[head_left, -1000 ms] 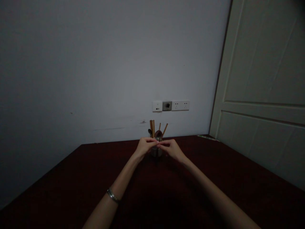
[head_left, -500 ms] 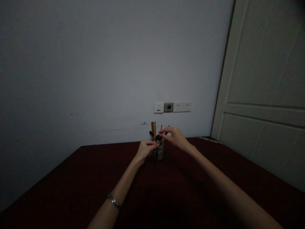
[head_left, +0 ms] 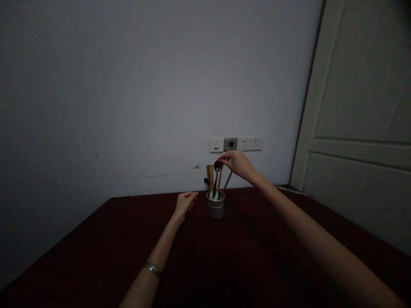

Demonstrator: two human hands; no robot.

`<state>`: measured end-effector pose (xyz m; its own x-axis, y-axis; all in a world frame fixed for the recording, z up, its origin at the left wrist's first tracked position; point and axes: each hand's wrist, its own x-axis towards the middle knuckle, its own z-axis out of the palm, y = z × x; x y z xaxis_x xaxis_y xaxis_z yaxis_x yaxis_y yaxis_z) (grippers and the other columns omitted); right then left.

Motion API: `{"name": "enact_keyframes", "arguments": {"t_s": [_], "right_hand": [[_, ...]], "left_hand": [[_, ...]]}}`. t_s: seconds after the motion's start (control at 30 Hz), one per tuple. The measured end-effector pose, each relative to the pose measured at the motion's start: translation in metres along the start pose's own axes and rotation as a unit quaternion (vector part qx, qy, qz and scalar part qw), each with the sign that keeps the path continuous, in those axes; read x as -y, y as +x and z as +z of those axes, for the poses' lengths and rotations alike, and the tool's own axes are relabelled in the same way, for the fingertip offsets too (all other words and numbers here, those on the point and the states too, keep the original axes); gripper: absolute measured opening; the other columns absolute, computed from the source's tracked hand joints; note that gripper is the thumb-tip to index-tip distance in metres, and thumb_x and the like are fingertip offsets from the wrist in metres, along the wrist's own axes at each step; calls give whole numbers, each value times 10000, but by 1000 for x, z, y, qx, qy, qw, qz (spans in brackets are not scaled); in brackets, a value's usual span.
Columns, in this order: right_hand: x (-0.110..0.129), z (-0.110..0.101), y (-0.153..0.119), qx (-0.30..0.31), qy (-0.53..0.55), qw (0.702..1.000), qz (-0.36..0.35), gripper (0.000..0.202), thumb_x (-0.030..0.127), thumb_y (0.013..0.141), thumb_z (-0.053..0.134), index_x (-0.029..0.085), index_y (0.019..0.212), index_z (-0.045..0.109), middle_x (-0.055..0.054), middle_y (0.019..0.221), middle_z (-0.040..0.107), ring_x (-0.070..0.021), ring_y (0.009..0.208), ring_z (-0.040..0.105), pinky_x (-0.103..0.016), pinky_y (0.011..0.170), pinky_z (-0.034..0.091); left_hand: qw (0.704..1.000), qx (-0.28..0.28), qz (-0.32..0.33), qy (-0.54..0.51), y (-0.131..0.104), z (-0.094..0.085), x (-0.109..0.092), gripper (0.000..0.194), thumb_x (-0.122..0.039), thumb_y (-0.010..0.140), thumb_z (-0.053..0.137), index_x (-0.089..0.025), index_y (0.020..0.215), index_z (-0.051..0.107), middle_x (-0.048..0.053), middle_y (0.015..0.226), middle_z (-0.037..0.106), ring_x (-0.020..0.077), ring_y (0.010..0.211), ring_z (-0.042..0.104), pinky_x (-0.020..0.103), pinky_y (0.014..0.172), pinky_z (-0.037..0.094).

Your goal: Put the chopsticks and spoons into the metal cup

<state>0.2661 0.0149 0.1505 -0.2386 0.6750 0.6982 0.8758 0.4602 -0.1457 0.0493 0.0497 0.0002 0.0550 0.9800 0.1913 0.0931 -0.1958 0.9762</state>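
Note:
My right hand [head_left: 236, 163] pinches a metal spoon [head_left: 215, 182] by its bowl, with the handle pointing down at the mouth of a grey cup [head_left: 215, 209]. Several wooden chopsticks [head_left: 209, 175] stand in this cup, and more lean to its right side. A smaller dark spoon [head_left: 206, 182] sticks out at the cup's left. Something white and round [head_left: 213, 195] shows at the cup's mouth. My left hand [head_left: 185, 203] is closed just left of the cup, apart from it; nothing shows between its fingers.
The dark red table [head_left: 128, 239] runs back to a grey wall [head_left: 144, 85]. Wall sockets [head_left: 250, 144] sit behind and above the cup. A pale panelled door [head_left: 356, 107] stands along the right side.
My right hand has risen with the spoon, which now stands upright over the cup. My left hand has moved left, away from the cup and spoon.

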Motion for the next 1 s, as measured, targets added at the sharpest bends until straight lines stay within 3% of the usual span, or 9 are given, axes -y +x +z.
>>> {"name": "enact_keyframes", "arguments": {"t_s": [0.17,0.3,0.63,0.83,1.0], "right_hand": [[-2,20,2,26,-68,997,4,210,276,797,518,222,878,705,-63,858,685,-191,803,593,-256,661,395],[-3,46,-8,61,-96,993,17,197,271,791,525,234,862,705,-70,866,685,-192,809,602,-239,624,386],[-7,83,-32,139,-77,986,59,176,209,781,528,182,810,700,-106,789,684,-195,775,627,-233,627,414],[-7,86,-33,149,-74,985,53,194,187,786,503,168,836,690,-108,809,681,-190,806,622,-231,654,414],[-5,88,-33,150,-72,985,47,196,157,782,482,148,798,678,-118,820,675,-189,820,616,-229,660,409]], "left_hand": [[1000,-1,-25,9,9,-6,32,398,-506,592,608,-109,634,595,-56,400,411,44,328,300,180,334,180],[999,7,-41,14,15,-6,44,406,-507,586,606,-106,654,605,-38,455,464,39,328,302,184,331,178],[998,22,-49,30,16,4,50,353,-468,596,620,-116,582,592,-54,384,402,42,314,296,183,335,170],[997,31,-56,35,8,13,48,342,-383,614,630,-103,812,642,-39,494,496,43,347,359,172,336,215],[997,46,-52,42,5,17,48,306,-306,649,612,-95,872,626,-42,503,497,44,356,374,166,334,242]]}}
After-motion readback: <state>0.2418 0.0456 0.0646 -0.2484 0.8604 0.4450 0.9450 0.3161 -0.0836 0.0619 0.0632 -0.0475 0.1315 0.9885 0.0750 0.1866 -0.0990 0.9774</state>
